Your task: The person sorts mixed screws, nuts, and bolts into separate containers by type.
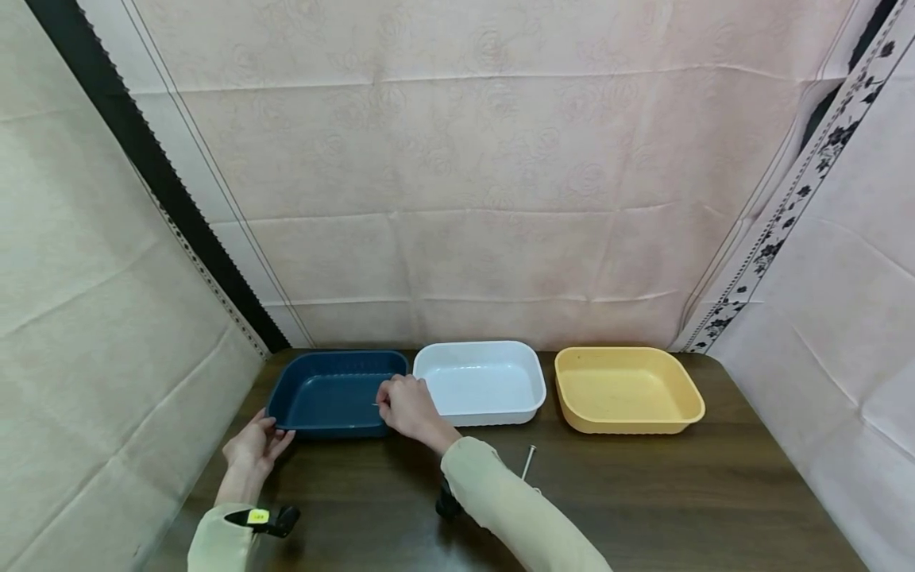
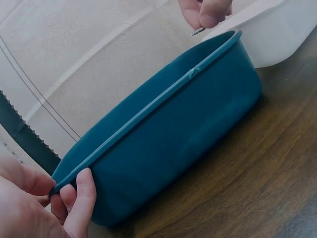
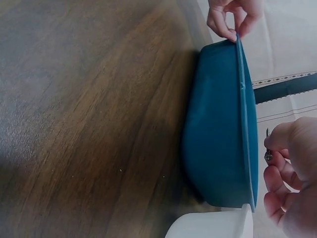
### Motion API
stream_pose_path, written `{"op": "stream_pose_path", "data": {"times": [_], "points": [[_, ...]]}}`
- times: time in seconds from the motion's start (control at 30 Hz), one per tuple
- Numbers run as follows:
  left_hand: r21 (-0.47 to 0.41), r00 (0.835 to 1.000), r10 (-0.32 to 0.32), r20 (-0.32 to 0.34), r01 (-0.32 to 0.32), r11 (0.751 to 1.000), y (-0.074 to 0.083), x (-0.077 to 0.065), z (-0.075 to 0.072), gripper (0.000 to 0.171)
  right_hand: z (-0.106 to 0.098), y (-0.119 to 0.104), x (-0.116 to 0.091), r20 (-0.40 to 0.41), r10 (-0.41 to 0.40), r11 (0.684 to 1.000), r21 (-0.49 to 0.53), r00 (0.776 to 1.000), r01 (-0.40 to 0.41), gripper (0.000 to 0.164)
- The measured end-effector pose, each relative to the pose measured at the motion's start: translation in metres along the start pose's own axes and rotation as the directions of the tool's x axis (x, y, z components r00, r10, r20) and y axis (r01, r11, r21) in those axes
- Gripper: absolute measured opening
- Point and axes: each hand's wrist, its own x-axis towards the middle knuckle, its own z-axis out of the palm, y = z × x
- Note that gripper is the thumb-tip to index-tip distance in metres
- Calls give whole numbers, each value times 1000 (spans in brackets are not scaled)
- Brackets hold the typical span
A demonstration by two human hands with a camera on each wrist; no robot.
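My left hand (image 1: 252, 451) holds the front left corner of a dark blue plastic tray (image 1: 336, 430), its thumb and fingers pinching the rim, as the left wrist view shows. Over the tray's right side is my right hand (image 1: 413, 409). A small metal screw (image 3: 268, 156) is pinched between its thumb and fingers, the threaded end sticking out. In the left wrist view the screw (image 2: 198, 31) stays above the rim, apart from the tray. No contents show in the visible part of the blue tray.
A white tray (image 1: 480, 418) stands just right of the blue one, and a yellow tray (image 1: 629, 427) farther right. A long, thin metal piece with a head (image 1: 529, 462) lies by my right forearm on the wooden table (image 1: 686, 500). Cloth curtains (image 1: 465, 175) enclose the back and sides.
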Motion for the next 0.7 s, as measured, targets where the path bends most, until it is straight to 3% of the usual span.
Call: {"op": "stream_pose_path", "data": {"times": [0.17, 0.7], "points": [[6, 1000, 4, 7, -4, 1000, 1, -2, 1, 56, 7, 0, 4, 31, 15, 999, -36, 999, -14, 7], [7, 1000, 5, -10, -5, 1000, -1, 1, 1, 57, 14, -2, 9, 9, 15, 1000, -12, 1000, -15, 6]]}}
